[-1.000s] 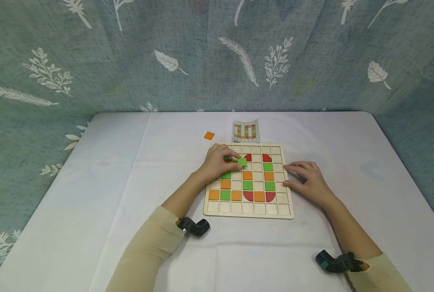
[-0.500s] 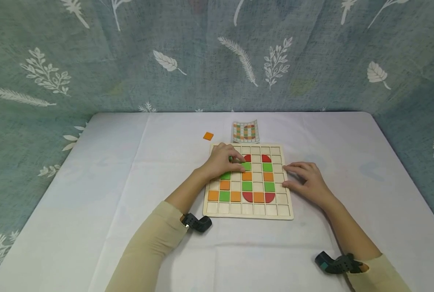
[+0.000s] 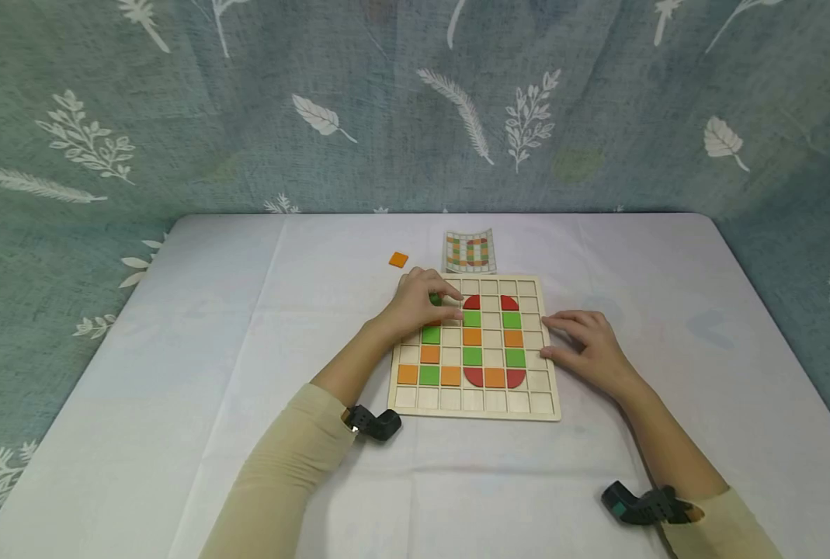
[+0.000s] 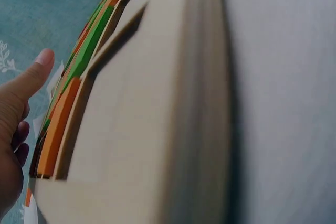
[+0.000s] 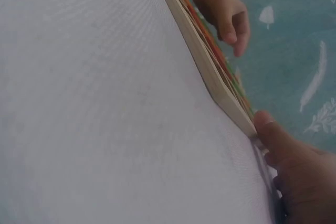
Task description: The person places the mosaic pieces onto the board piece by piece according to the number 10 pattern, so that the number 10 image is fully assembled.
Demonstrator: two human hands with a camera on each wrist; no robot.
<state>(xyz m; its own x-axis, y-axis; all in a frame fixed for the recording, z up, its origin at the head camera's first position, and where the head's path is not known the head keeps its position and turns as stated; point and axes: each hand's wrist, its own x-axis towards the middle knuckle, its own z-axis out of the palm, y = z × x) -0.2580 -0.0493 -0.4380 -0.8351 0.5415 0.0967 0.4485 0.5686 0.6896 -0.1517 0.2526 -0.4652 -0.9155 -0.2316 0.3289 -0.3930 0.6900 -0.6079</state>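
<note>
A wooden grid board lies on the table with green, orange and red pieces in its squares. Over its upper left part is my left hand, thumb and forefinger apart and nothing between them. Just right of those fingertips a green square tile sits in a grid square, below a red rounded piece. My right hand touches the board's right edge with fingertips and thumb; in the right wrist view the thumb rests at the rim. Some squares under my left hand are hidden.
A loose orange tile lies on the white tablecloth beyond the board's upper left corner. Behind the board stands a small pattern card with a coloured grid. A leaf-patterned curtain hangs behind the table.
My left hand has set the green tile down into its square, let go and drawn back slightly left. The right hand has stayed at the board's edge.
</note>
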